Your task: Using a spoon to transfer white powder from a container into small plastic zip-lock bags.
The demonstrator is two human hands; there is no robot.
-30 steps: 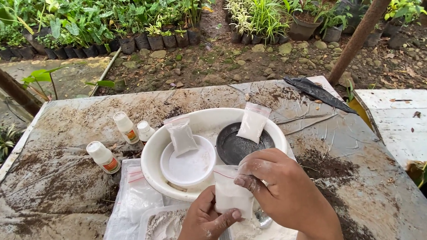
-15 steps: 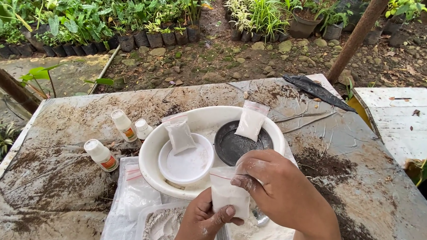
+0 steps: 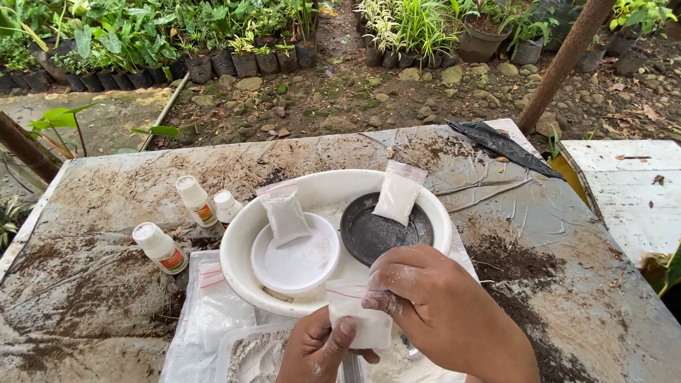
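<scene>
Powder sachet point(image 3: 355, 321) over soil-smeared garden table point(image 3: 100, 301)

Daylight is falling evenly over an outdoor garden. A soil-smeared grey table point(image 3: 108, 301) is filling the lower frame. Behind it, stony bare ground point(image 3: 336, 100) is running toward rows of potted plants point(image 3: 219, 51) across the top. A brown post point(image 3: 571, 47) is leaning at upper right, and a white painted bench point(image 3: 647, 193) is sitting at right.

We have both hands low and close together: our left hand point(image 3: 315, 355) pinches upward with thumb and fingers, while our right hand point(image 3: 437, 310) curls over it, powder-dusted fingertips point(image 3: 376, 299) pressed closed.
</scene>
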